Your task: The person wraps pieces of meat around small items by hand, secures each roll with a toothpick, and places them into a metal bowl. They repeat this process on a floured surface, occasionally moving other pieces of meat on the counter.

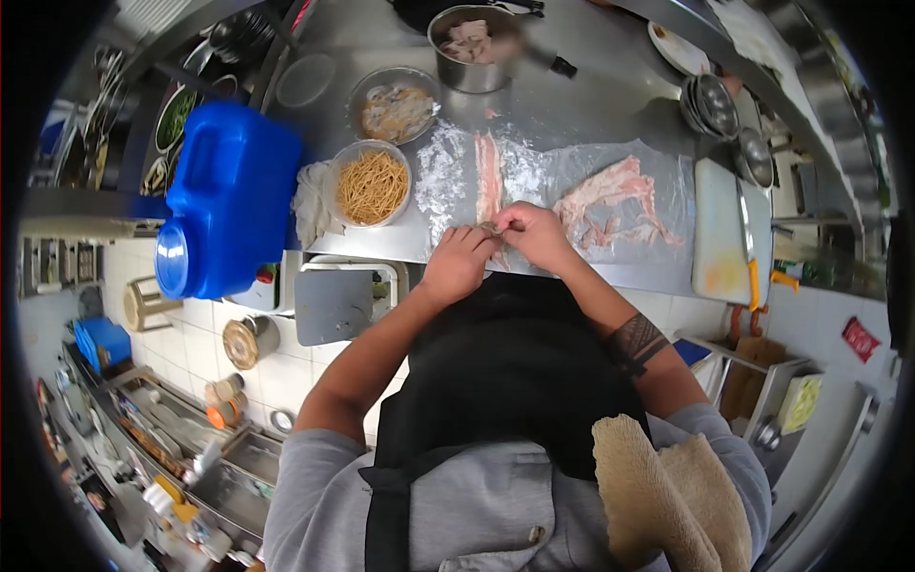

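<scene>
A long flat strip of pale pink raw meat lies on the steel counter, with white flour on both sides. At its near end, by the counter's front edge, my left hand has its fingers curled over the meat. My right hand pinches the same end from the right, fingertips touching the left hand's. A small greyish piece shows between the fingers; its kind is hidden. More raw meat slices lie to the right on a clear plastic sheet.
Left stand a tub of thin tan sticks, a bowl of wet greyish-orange pieces and a blue jerrycan. A pot of meat stands behind. On the right, a yellow-handled knife lies on a cutting board beside metal bowls.
</scene>
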